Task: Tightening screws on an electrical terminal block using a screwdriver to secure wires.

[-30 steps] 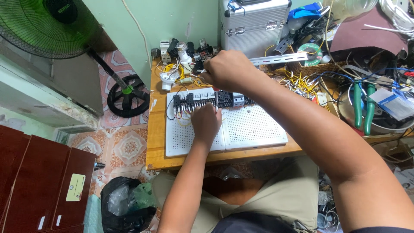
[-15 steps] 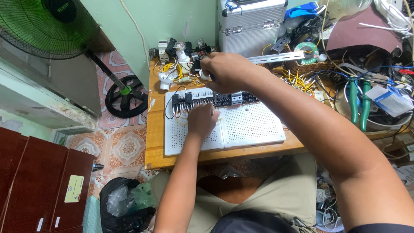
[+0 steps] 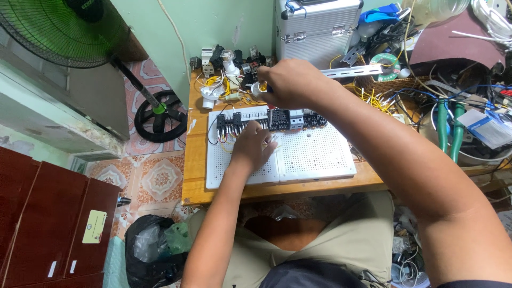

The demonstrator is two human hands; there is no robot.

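Left hand (image 3: 252, 146): centre of frame, resting on white perforated board (image 3: 314, 154); fingers curled narrow around thin wires at the row of black electrical blocks (image 3: 266, 120). Slightly lower and further right on the board than half a second ago.

Right hand (image 3: 290, 82): upper centre, above the block row; fingers closed on a yellow-handled tool (image 3: 262, 87), tip hidden behind the hand. Position hardly changed across the last second.

Board: flat on wooden surface (image 3: 194, 176), centre of frame; blocks mounted along its upper edge.

Change noted: left hand shifted along the wiring, right hand steady over the blocks. Judgement: wiring work on the block row continuing at one spot, nothing finished.

Surroundings: metal case (image 3: 317, 26) upper centre; fan (image 3: 58, 32) upper left; green-handled pliers (image 3: 450, 133) at right.
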